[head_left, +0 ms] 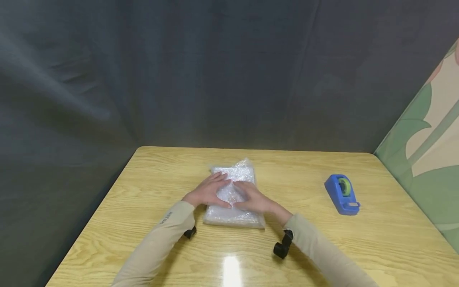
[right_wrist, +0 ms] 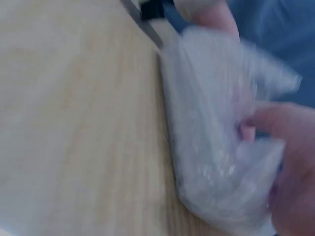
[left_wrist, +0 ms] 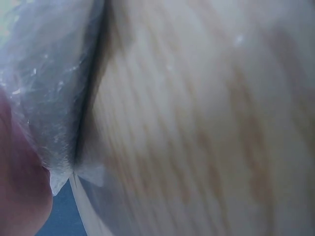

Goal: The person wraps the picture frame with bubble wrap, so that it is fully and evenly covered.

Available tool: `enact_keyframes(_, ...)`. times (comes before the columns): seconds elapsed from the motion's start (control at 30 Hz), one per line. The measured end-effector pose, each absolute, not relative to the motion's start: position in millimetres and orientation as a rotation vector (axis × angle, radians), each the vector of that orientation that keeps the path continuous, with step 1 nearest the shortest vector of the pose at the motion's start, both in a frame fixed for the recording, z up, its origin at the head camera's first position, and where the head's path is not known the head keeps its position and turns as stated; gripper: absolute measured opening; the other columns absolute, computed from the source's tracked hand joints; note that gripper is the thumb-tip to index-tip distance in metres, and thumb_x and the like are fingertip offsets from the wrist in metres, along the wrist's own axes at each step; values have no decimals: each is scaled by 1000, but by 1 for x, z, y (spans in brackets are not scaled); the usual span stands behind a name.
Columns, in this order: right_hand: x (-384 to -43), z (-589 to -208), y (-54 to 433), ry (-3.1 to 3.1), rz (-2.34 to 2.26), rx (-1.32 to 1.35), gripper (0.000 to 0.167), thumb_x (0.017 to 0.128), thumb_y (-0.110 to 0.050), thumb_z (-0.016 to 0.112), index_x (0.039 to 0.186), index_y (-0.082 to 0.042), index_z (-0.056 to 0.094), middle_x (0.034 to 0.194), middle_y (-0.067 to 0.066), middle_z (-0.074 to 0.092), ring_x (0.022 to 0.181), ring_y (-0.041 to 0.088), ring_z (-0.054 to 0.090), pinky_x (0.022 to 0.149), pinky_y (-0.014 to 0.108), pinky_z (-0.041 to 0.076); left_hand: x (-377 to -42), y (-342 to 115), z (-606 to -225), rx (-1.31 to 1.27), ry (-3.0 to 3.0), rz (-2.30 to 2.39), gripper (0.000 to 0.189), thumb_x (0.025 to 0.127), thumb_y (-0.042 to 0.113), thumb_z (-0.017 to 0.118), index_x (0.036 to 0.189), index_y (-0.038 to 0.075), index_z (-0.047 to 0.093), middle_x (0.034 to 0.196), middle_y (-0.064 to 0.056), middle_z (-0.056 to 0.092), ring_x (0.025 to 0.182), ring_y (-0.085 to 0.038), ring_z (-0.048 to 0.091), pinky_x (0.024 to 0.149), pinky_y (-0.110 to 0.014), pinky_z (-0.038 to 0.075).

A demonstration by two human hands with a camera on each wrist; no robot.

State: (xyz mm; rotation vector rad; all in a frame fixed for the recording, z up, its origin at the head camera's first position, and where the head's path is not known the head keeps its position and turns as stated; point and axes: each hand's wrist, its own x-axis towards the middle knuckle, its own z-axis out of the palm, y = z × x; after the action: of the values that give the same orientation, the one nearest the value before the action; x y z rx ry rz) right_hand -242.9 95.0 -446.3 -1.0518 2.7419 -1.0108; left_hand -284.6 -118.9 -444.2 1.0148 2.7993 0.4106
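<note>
A flat, rectangular package in clear bubble wrap [head_left: 234, 217] lies on the table in the head view. My left hand [head_left: 208, 191] rests on its left side, fingers extended and thumb spread toward the middle. From the right, my right hand [head_left: 254, 198] touches the wrap with fingers and thumb spread apart. Crinkled film bulges between the two hands. In the left wrist view, the wrap [left_wrist: 54, 73] stands beside part of the hand [left_wrist: 22, 187]. The blurred right wrist view has a loose flap of wrap [right_wrist: 263, 155] near the right hand [right_wrist: 298, 157]. The package's contents are hidden.
A blue tape dispenser [head_left: 342, 194] with a green roll stands on the right part of the wooden table [head_left: 297, 175]. A dark curtain [head_left: 229, 75] hangs behind the table. At the right is a surface with a leaf pattern [head_left: 426, 171].
</note>
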Motion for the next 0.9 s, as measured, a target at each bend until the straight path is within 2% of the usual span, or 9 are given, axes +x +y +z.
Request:
enact_keyframes(0.1, -221, -441, 106, 2764, -986, -968, 74, 79, -31, 68, 132, 9, 37, 137, 33, 28, 128, 47, 22, 103, 60, 20, -285, -117, -444, 1008, 2794, 421, 95, 67, 64, 65, 141, 16, 32, 151, -3, 15, 138, -23, 6, 112, -43, 6)
enact_keyframes(0.2, -202, -439, 114, 2790, -955, -882, 80, 78, -37, 68, 133, 10, 35, 141, 35, 19, 129, 50, 15, 103, 62, 17, -285, -117, -443, 990, 2794, 437, 94, 67, 63, 66, 141, 15, 32, 151, -3, 15, 139, -23, 5, 112, -43, 6)
enact_keyframes(0.27, -195, -440, 117, 2763, -998, -815, 82, 80, -38, 66, 135, 10, 31, 144, 32, 12, 131, 49, 10, 104, 62, 14, -284, -117, -442, 972, 2794, 438, 94, 67, 62, 66, 141, 16, 33, 151, -3, 15, 139, -22, 5, 112, -42, 6)
enact_keyframes(0.4, -187, -441, 113, 2642, -1174, -647, 77, 89, -40, 53, 139, 9, 22, 148, 25, 0, 133, 45, 0, 103, 64, 7, -282, -117, -441, 948, 2797, 414, 94, 67, 62, 66, 141, 16, 33, 151, -3, 16, 138, -22, 6, 112, -41, 7)
enact_keyframes(0.5, -183, -444, 105, 2645, -1170, -568, 81, 87, -47, 51, 141, 6, 21, 148, 24, -7, 133, 45, -6, 101, 66, 7, -281, -116, -440, 946, 2810, 404, 94, 67, 63, 66, 141, 15, 34, 150, -4, 17, 138, -23, 7, 112, -42, 7)
enact_keyframes(0.57, -181, -446, 101, 2700, -1096, -568, 87, 83, -49, 57, 141, 5, 21, 147, 26, -9, 132, 46, -7, 101, 66, 9, -280, -115, -440, 943, 2819, 411, 94, 66, 62, 66, 140, 14, 34, 150, -4, 17, 138, -23, 7, 112, -42, 7)
enact_keyframes(0.73, -177, -452, 97, 2783, -1054, -581, 82, 80, -36, 65, 139, 6, 27, 146, 28, -7, 132, 48, -6, 101, 65, 12, -276, -113, -442, 949, 2873, 476, 83, 68, 57, 69, 134, 12, 45, 150, -7, 15, 138, -24, 9, 112, -40, 8)
enact_keyframes(0.9, -178, -451, 95, 2778, -1087, -567, 79, 80, -33, 65, 138, 6, 28, 147, 27, -7, 132, 47, -6, 102, 65, 10, -266, -117, -437, 991, 2937, 605, 64, 79, 49, 62, 127, 9, 51, 148, -11, 23, 135, -29, 20, 110, -44, 18)
